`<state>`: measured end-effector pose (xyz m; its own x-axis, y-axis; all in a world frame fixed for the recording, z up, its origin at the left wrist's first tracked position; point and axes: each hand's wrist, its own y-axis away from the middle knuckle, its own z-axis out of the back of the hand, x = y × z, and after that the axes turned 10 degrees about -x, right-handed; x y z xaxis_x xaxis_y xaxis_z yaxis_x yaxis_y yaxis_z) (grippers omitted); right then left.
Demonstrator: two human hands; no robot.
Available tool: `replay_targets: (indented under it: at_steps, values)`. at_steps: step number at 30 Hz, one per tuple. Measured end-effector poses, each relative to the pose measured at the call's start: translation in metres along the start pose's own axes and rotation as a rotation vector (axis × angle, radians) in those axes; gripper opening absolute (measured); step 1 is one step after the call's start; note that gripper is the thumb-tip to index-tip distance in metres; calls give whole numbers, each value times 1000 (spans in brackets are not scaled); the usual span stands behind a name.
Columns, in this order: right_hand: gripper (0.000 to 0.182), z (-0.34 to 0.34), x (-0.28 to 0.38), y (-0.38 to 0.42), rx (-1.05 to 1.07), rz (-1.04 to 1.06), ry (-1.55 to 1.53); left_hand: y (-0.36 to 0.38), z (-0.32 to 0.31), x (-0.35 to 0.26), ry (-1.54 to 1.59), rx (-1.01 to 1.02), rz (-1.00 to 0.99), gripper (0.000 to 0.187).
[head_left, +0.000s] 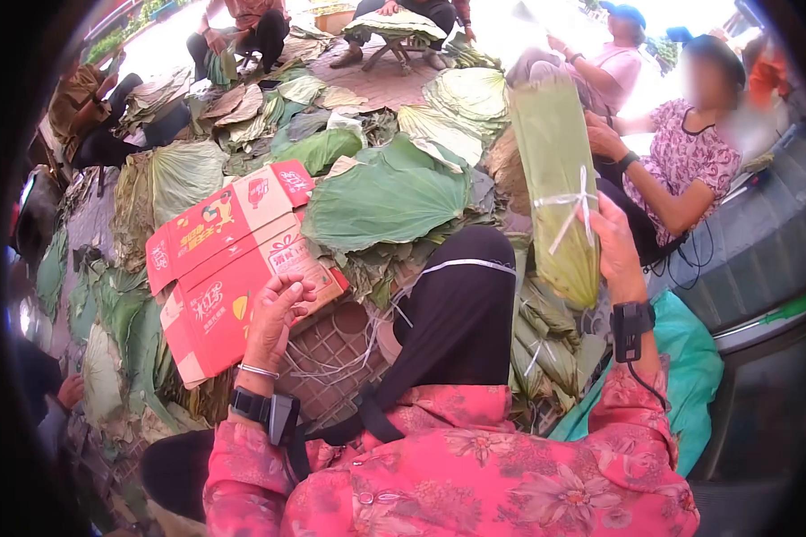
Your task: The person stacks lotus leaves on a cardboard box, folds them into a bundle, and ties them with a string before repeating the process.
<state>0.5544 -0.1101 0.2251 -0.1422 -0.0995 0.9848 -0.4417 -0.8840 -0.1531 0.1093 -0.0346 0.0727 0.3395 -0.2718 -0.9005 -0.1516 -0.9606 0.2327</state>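
A long flat bundle of folded, dried-looking green leaves [553,134] stands upright at the right, tied across by a white string [560,199]. My right hand [616,237] grips its right edge near that tie. My left hand [282,311] is held over the near edge of a flattened red cardboard box [213,315], fingers loosely curled and apart, with nothing in them. More tied leaf bundles [539,345] lie beside my right knee, below the held one. White strings [354,362] trail on the ground between my left hand and my knee.
Big green leaves [390,192] are heaped beyond the cardboard, with paler ones [466,94] behind. A teal plastic sack [685,385] lies at my right, near a grey ridged surface [743,242]. Several people sit around, one in a patterned top [690,157] close on the right.
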Motion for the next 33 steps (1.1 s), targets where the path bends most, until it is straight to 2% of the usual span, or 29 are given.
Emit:
replay_targets:
  at_steps: [2, 4, 5, 6, 7, 8, 9, 10, 12, 13, 15, 16, 18, 20, 22, 23, 26, 27, 29, 30, 32, 33]
  values:
    - [21, 46, -47, 22, -73, -141, 71, -4, -1, 4, -20, 3, 14, 23]
    - [29, 92, -116, 50, -150, -408, 147, -7, -4, 10, -64, 2, 59, 23]
    - [40, 130, -173, 61, -99, -408, 424, -10, -4, 11, -83, -12, 67, 23]
    - [54, 125, -183, 80, -225, -501, 778, -11, -3, 14, -141, -18, 70, 22]
    - [65, 155, -228, 87, -129, -381, 959, -13, -4, 17, -201, -25, 73, 22]
    - [66, 130, -211, 91, -251, -363, 1008, -16, -5, 18, -259, -37, 69, 22]
    - [63, 117, -210, 82, -319, -297, 932, -19, -7, 19, -266, -39, 52, 23]
    - [60, 103, -205, 78, -393, -243, 855, -23, -10, 22, -341, -48, -61, 24]
    - [54, 69, -185, 52, -292, -45, 734, -32, -23, 29, -491, -53, -285, 26]
    - [51, 49, -169, 33, -245, 57, 674, -32, -36, 22, -654, -78, -397, 37]
    - [46, 11, -144, -1, -126, 28, 757, -38, -58, 21, -910, -95, -751, 43]
    - [46, -6, -140, -19, -58, 199, 753, -42, -67, 20, -1041, -108, -930, 46]
    - [45, -37, -140, -56, 76, 468, 709, -47, -86, 22, -1192, -115, -973, 41]
    - [44, -68, -127, -81, 208, 529, 746, -58, -91, 26, -1343, -107, -984, 34]
    - [42, -77, -133, -104, 319, 755, 920, -74, -91, 31, -1489, -86, -958, 25]
    - [41, -81, -136, -113, 376, 867, 1009, -81, -88, 34, -1488, -83, -973, 12]
    - [36, -87, -133, -131, 585, 642, 1135, -78, -87, 15, -1442, -112, -1001, 12]
    - [25, -89, -138, -139, 549, 651, 1064, -80, -85, 6, -1406, -130, -973, 9]
    - [17, -101, -136, -157, 397, 744, 868, -85, -81, -13, -1333, -154, -905, 6]
    - [13, -111, -136, -164, 330, 774, 767, -88, -77, -28, -1299, -195, -954, 5]
    - [8, -139, -91, -164, 376, 298, 692, -102, -62, -53, -1191, -314, -1002, 5]
    - [11, -151, -92, -175, 351, 356, 652, -111, -53, -68, -1136, -350, -970, 6]
